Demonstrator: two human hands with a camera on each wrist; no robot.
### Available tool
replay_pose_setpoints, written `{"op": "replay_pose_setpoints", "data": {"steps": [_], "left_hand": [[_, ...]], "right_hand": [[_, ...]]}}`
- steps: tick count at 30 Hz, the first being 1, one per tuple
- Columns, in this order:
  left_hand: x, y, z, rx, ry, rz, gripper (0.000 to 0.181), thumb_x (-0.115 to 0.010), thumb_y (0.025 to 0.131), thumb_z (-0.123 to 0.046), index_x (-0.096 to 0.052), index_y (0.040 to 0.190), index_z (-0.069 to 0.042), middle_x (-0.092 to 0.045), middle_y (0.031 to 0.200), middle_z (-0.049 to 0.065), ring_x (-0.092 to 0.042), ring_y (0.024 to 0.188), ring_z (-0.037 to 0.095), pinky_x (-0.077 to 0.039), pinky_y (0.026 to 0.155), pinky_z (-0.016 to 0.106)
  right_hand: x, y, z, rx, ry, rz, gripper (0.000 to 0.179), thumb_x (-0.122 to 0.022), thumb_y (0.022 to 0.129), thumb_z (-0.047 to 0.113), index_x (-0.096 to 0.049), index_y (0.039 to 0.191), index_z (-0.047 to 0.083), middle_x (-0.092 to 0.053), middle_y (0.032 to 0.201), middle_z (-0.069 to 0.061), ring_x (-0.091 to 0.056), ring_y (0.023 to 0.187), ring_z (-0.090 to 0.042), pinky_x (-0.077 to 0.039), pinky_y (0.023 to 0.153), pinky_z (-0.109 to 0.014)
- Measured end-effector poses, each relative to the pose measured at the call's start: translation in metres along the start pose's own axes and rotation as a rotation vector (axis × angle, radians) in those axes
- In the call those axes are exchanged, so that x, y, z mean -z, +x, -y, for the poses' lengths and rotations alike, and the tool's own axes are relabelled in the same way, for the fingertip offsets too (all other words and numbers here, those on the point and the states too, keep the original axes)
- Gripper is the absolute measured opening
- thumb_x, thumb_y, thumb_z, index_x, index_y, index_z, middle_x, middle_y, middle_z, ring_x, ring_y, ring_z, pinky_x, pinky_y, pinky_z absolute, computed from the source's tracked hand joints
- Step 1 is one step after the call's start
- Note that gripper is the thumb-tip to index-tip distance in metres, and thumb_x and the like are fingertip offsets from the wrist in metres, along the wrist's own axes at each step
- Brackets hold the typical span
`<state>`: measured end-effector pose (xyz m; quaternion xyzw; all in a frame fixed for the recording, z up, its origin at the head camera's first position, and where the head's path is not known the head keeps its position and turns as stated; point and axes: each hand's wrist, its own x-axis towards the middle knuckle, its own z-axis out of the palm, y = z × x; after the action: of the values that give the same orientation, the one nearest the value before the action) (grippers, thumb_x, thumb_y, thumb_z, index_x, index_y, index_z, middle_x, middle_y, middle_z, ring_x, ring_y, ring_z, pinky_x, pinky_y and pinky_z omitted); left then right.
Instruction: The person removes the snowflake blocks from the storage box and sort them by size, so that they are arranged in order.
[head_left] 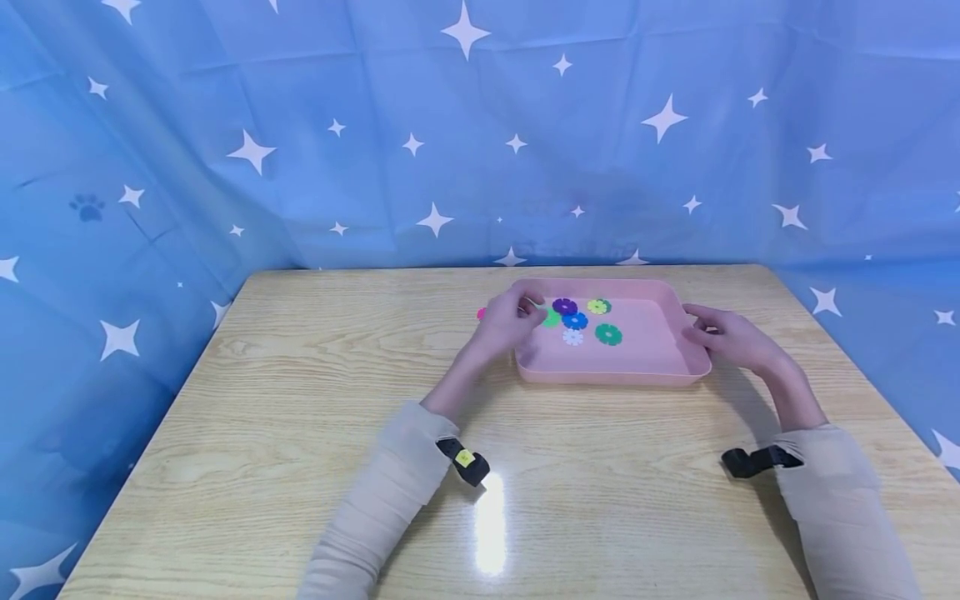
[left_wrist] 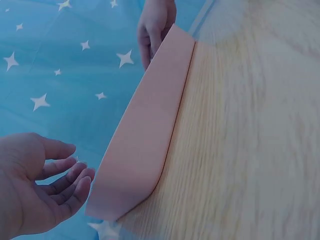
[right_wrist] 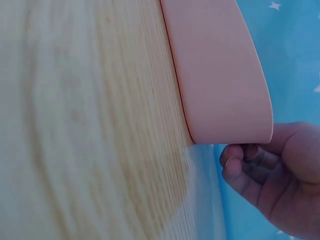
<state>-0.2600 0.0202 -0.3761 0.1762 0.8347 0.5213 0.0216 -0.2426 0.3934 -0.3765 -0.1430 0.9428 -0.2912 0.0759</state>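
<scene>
A shallow pink tray (head_left: 607,377) stands on the wooden table. Toward its left half lie flower-shaped plastic discs: purple (head_left: 564,307), blue (head_left: 575,322), white (head_left: 573,337), dark green (head_left: 608,334), yellow-green (head_left: 598,306) and light green (head_left: 552,318). My left hand (head_left: 513,317) is over the tray's left rim, fingers loosely bent and spread beside the wall in the left wrist view. A bit of a bright pink disc (head_left: 481,314) shows past this hand, mostly hidden by it. At the right end, my right hand (head_left: 731,337) grips the tray's wall, fingers curled outside it.
The table (head_left: 300,375) has a light wood-grain top, and its far edge runs just behind the tray. A blue curtain (head_left: 360,167) with white stars hangs behind and at both sides. Black camera straps (head_left: 463,461) sit on both sleeved wrists.
</scene>
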Motion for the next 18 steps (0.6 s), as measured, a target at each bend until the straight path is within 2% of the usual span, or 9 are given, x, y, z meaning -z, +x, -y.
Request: {"op": "replay_pose_setpoints", "data": {"steps": [4,10,14,18], "left_hand": [[-0.013,0.002,-0.002,-0.035,0.018,0.053,0.022,-0.065,0.098,-0.009,-0.063,0.117,0.0,-0.065,0.102,0.008,-0.061,0.09,0.018,-0.052,0.08,0.022],[-0.031,0.004,-0.003,-0.058,0.046,0.142,0.03,-0.064,0.099,-0.011,-0.06,0.126,0.002,-0.065,0.106,0.008,-0.062,0.095,0.017,-0.051,0.083,0.021],[-0.041,0.006,-0.003,-0.057,0.08,0.163,0.034,-0.065,0.099,-0.012,-0.06,0.13,0.001,-0.066,0.109,0.009,-0.062,0.095,0.017,-0.051,0.082,0.021],[-0.047,0.007,-0.001,-0.043,0.142,0.172,0.04,-0.066,0.099,-0.015,-0.059,0.135,-0.001,-0.065,0.12,0.011,-0.062,0.102,0.019,-0.051,0.087,0.023]], "right_hand": [[0.0,0.0,0.0,0.008,0.006,0.001,0.056,-0.05,0.107,0.015,-0.03,0.151,-0.013,-0.06,0.097,-0.015,-0.049,0.071,-0.015,-0.039,0.058,-0.03],[0.001,0.0,-0.001,-0.004,0.004,0.002,0.056,-0.052,0.106,0.015,-0.031,0.151,-0.012,-0.06,0.097,-0.015,-0.05,0.072,-0.016,-0.041,0.059,-0.03],[0.001,0.0,-0.001,-0.004,0.003,0.002,0.057,-0.052,0.106,0.017,-0.031,0.151,-0.011,-0.06,0.096,-0.015,-0.05,0.073,-0.016,-0.04,0.06,-0.03],[0.001,0.001,-0.001,-0.009,0.001,0.007,0.058,-0.052,0.106,0.018,-0.031,0.151,-0.011,-0.059,0.096,-0.014,-0.05,0.073,-0.017,-0.04,0.06,-0.03]]}}
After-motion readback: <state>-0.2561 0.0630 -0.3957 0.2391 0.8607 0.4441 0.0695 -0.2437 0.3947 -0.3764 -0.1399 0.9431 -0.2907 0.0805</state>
